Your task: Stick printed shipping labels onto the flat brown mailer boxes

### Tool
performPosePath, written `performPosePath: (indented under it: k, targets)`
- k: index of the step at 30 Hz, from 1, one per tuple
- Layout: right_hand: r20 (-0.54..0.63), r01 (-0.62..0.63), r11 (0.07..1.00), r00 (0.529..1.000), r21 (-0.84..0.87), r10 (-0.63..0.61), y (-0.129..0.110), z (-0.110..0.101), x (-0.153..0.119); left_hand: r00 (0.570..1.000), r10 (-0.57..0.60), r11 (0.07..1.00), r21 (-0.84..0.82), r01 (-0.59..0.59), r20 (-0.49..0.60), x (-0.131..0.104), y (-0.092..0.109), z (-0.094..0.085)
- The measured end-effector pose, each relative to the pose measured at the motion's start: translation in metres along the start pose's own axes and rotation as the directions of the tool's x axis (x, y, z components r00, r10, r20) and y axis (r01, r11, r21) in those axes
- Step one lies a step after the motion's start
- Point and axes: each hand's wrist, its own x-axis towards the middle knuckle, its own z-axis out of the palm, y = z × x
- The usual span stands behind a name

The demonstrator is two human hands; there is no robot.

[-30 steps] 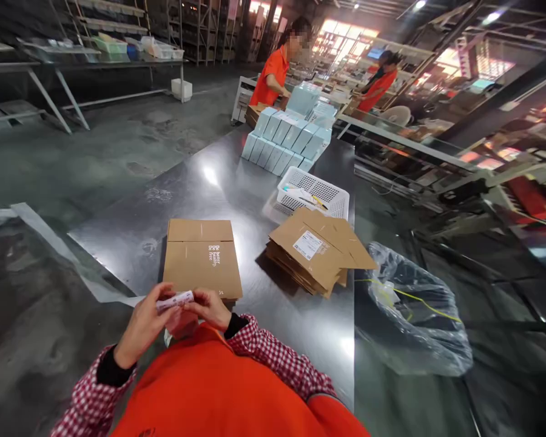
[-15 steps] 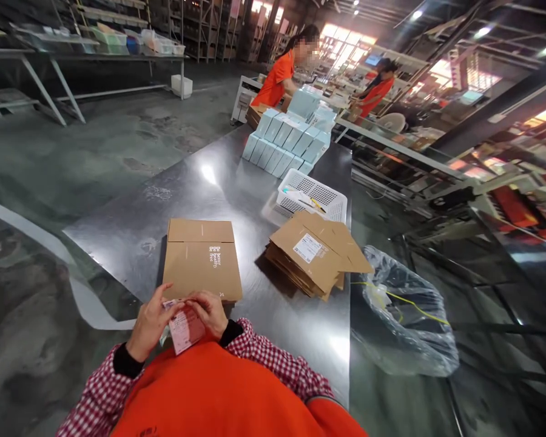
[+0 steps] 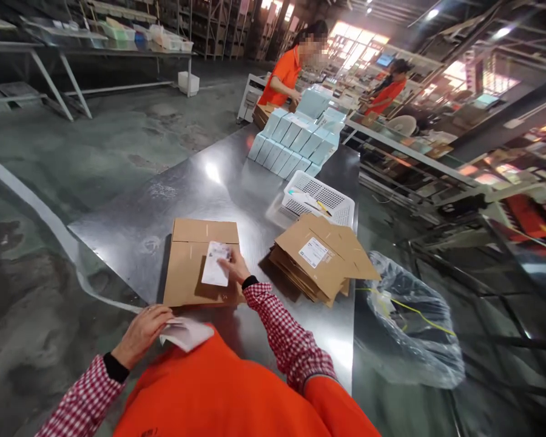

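My right hand pinches a white printed label by its right edge. The label is over a flat brown cardboard box, part of a pile near the table's front edge, and casts a shadow on it. Whether it touches the box I cannot tell. Near my body, my left hand has its fingers closed on a strip of label paper. A long white band trails from that hand down to the left.
Another stack of flat cartons, the top one labelled, lies to the right. Behind it are a white basket with a pen and stacked light-blue boxes. A plastic-lined bin stands beside the metal table. Two people in orange work beyond.
My right hand has left the left one and moved forward over the cardboard box with a label in it. My left hand stays low with the strip, slightly lower than before.
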Motion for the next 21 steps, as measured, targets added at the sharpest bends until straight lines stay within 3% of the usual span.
performPosePath:
  k: [3,5,8,11,14,16,18,19,21]
  targets:
    - [0.201,0.048,0.961,0.980,-0.273,0.008,0.002,0.017,0.002,0.998,0.037,0.999,-0.029,-0.038,-0.043,0.004,-0.002,0.017]
    - [0.218,0.088,0.881,0.976,-0.465,0.018,0.001,0.027,0.001,0.999,0.004,0.999,-0.052,-0.006,-0.043,0.006,-0.006,0.027]
    - [0.203,0.112,0.782,0.979,-0.613,0.019,-0.004,0.033,0.000,0.999,-0.046,0.995,-0.090,0.045,-0.004,0.005,-0.013,0.035]
    - [0.115,0.088,0.702,0.993,-0.706,-0.009,-0.007,0.034,-0.006,0.997,-0.069,0.992,-0.108,0.072,0.025,0.004,-0.015,0.034]
    - [0.019,0.112,0.631,0.988,-0.768,-0.152,-0.004,0.047,-0.022,0.997,-0.075,0.991,-0.110,0.077,0.025,0.005,-0.011,0.031]
    - [0.145,0.277,0.618,0.956,-0.736,-0.256,0.001,0.060,-0.031,0.996,-0.083,0.991,-0.106,0.085,0.027,0.006,-0.007,0.027]
    - [0.264,0.385,0.626,0.923,-0.678,-0.282,0.006,0.063,-0.032,0.995,-0.098,0.989,-0.105,0.100,0.024,0.007,-0.003,0.024]
    - [0.259,0.369,0.641,0.929,-0.673,-0.264,0.009,0.058,-0.030,0.994,-0.104,0.988,-0.112,0.106,0.022,0.007,-0.002,0.022]
    - [0.078,0.181,0.681,0.981,-0.710,-0.179,0.016,0.036,-0.023,0.992,-0.130,0.982,-0.138,0.128,-0.001,0.005,-0.002,0.020]
